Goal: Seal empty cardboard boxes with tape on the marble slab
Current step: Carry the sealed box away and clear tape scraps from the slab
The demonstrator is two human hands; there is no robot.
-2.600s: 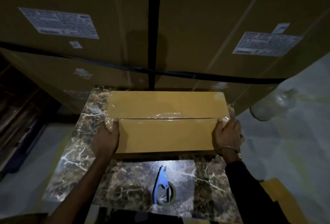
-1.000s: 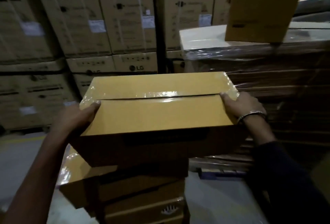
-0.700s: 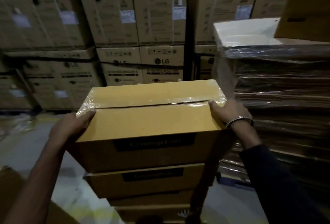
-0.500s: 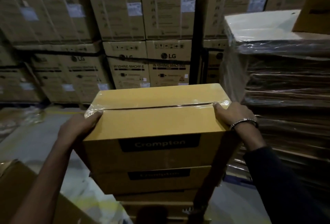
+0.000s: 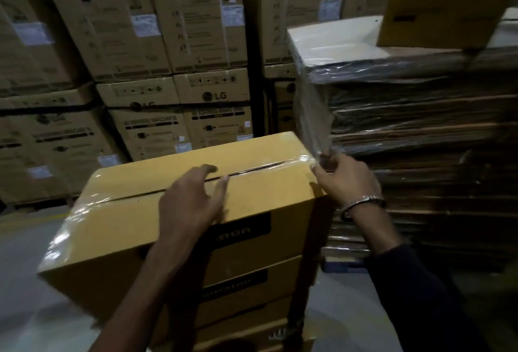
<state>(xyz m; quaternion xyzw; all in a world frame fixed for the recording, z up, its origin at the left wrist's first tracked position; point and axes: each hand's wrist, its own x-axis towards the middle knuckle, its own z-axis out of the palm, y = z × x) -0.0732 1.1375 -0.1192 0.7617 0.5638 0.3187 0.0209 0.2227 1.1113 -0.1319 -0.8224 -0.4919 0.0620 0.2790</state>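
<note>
1. The taped box sits on top of a stack of like boxes, its centre seam covered by clear tape that shines at both ends.
2. The left hand lies flat on the box top, its grip spread, fingertips at the seam.
3. The right hand is at the box's right end, its grip pinching the corner where the tape folds over; a metal bracelet circles that wrist.
4. Behind stands a wall of large printed cartons, some marked LG, stacked high and strapped.
5. To the right rises a pallet of flattened cardboard wrapped in plastic film, with a white sheet on top and a brown box standing on it.
6. The floor is pale grey concrete.
</note>
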